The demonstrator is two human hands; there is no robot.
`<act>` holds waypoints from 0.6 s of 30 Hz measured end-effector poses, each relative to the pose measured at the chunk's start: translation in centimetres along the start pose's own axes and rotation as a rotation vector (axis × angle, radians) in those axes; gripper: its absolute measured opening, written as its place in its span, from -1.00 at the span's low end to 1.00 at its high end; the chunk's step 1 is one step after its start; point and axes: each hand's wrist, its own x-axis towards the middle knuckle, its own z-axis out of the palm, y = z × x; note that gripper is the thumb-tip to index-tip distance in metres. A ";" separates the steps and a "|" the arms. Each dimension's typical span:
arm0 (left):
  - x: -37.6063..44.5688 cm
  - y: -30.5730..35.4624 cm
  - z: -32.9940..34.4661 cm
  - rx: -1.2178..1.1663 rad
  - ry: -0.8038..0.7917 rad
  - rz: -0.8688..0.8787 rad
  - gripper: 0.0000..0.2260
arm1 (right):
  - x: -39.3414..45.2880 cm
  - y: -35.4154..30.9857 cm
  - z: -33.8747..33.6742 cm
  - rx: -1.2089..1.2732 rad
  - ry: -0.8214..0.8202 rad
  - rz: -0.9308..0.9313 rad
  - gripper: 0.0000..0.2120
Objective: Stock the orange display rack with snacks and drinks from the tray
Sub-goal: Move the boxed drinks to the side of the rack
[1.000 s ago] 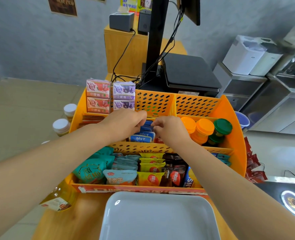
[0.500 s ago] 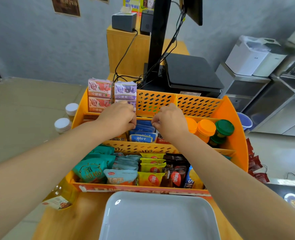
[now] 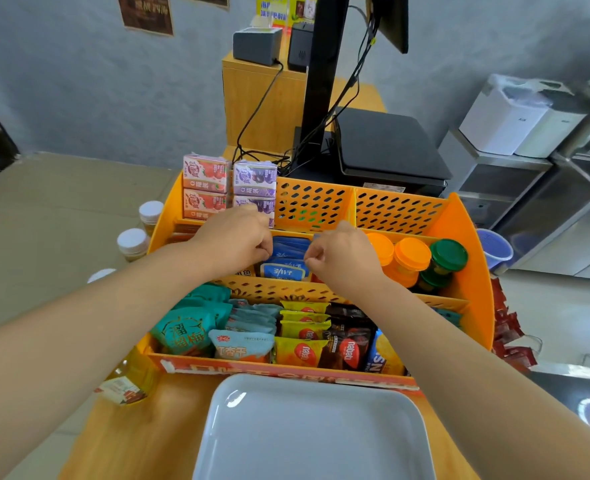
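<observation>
Since a second ago both hands have lifted off the blue sachets (image 3: 288, 263) and drawn slightly apart. The sachets stand in a row in the middle tier of the orange display rack (image 3: 470, 258), between the 2 hands. They look light, thin and floppy, likely slick; pinching the top edge should suit them best. The left hand (image 3: 238, 242) and right hand (image 3: 342, 256) are both curled into loose fists; whether either pinches anything cannot be told. The white tray (image 3: 314, 431) sits just before the rack with nothing visible on it.
</observation>
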 end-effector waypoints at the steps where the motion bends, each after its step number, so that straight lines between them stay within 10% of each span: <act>1: 0.1 0.1 -0.1 -0.003 0.021 -0.005 -0.92 | 0.1 0.0 0.0 0.035 0.007 0.026 -0.87; 18: -5.1 -0.2 -4.5 -0.313 0.366 -0.415 -0.83 | -1.8 -1.4 0.1 0.069 0.036 -0.028 -0.88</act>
